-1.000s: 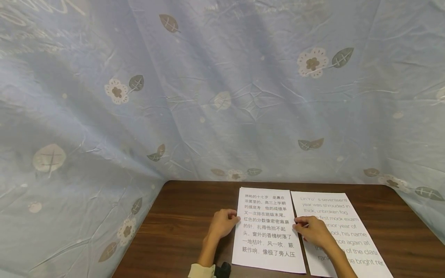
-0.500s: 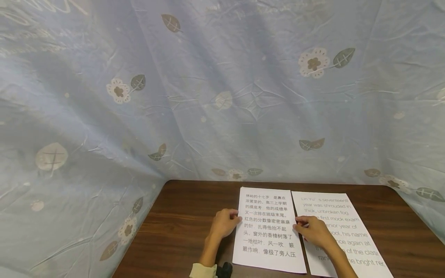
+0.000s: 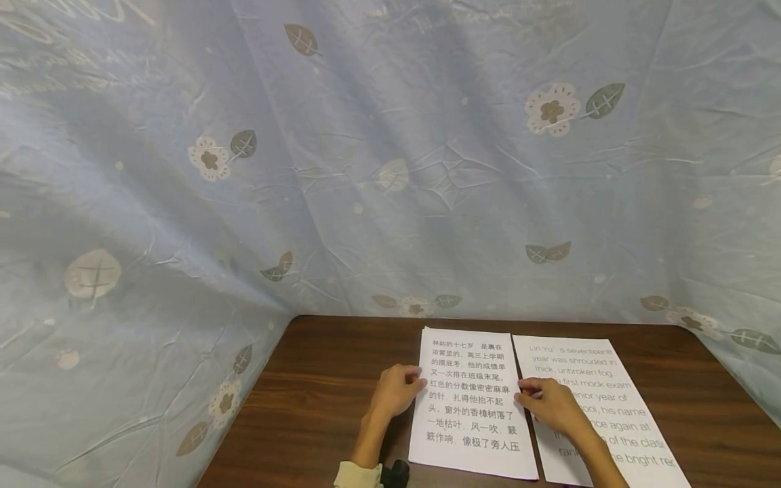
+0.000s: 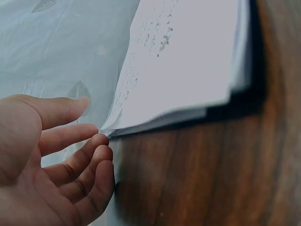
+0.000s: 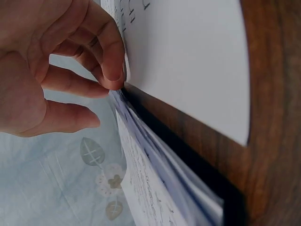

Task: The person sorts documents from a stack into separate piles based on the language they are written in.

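A stack of white paper sheets [image 3: 466,407] printed with Chinese text lies between the two hands on the table. My left hand [image 3: 393,392] is at its left edge. In the left wrist view, fingertips [image 4: 102,141] touch the paper edge while the thumb stays apart. My right hand [image 3: 552,409] is at the opposite edge, its forearm crossing a second white paper [image 3: 628,434] with English text. In the right wrist view, the fingertips [image 5: 115,84] meet the stack's edge, with the thumb off the paper. Several layered sheets [image 5: 160,165] show along that side, a dark shadow beneath.
A dark brown wooden table [image 3: 317,386] carries both papers, with a narrow gap separating them. Behind and to the left hangs a pale blue patterned cloth [image 3: 342,224]. A black wrist strap and mount [image 3: 395,473] sits by the left cuff.
Both hands keep their places at the stack's edges. Only a very slight shift of the head view shows.
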A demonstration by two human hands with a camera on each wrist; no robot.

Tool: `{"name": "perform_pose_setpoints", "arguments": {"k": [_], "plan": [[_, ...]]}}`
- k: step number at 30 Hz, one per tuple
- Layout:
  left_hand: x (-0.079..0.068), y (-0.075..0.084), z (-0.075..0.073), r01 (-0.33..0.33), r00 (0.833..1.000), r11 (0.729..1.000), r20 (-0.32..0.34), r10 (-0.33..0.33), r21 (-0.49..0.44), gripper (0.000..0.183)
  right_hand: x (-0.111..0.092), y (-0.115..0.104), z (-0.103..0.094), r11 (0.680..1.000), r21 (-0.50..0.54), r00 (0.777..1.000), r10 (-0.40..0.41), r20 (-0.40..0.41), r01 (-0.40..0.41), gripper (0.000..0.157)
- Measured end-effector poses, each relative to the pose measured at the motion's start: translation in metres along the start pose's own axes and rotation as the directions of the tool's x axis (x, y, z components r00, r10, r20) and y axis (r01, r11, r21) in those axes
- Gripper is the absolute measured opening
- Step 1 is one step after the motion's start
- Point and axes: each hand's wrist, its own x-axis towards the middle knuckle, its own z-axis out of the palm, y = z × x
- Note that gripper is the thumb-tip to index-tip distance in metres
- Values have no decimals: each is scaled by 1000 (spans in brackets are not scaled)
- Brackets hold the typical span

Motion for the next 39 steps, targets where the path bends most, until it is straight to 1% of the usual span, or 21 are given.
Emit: {"name": "perform_pose_setpoints", "arguments": {"k": [3, 7, 12, 16, 19, 26, 30, 39], "plan": [[-1, 3, 0, -14, 1000, 1000, -8, 14, -21, 32, 0, -1, 0, 1000, 15, 1000, -12, -13, 12, 43], [-1, 7, 0, -36, 999, 996, -19, 35, -77, 32, -1, -2, 1, 999, 45, 999, -25, -22, 26, 45], [1, 8, 3, -36, 999, 988, -29, 32, -149, 35, -4, -5, 2, 994, 103, 999, -25, -22, 27, 48], [2, 6, 6, -16, 999, 986, -44, 9, -163, 41, -6, -5, 1, 990, 137, 1000, -24, -17, 26, 50], [2, 4, 6, -15, 998, 985, -56, 5, -171, 43, -6, -5, 0, 989, 144, 1000, -29, -12, 30, 51], [3, -1, -2, -21, 997, 975, -77, 4, -221, 39, -6, -3, -6, 986, 165, 1000, -30, 0, 30, 55], [4, -1, -5, -22, 998, 970, -70, 5, -243, 38, -6, -2, -8, 983, 183, 999, -33, 3, 32, 56], [4, 0, -6, -33, 997, 963, -75, 14, -269, 38, -6, -1, -8, 981, 193, 999, -38, 5, 37, 56]]}}
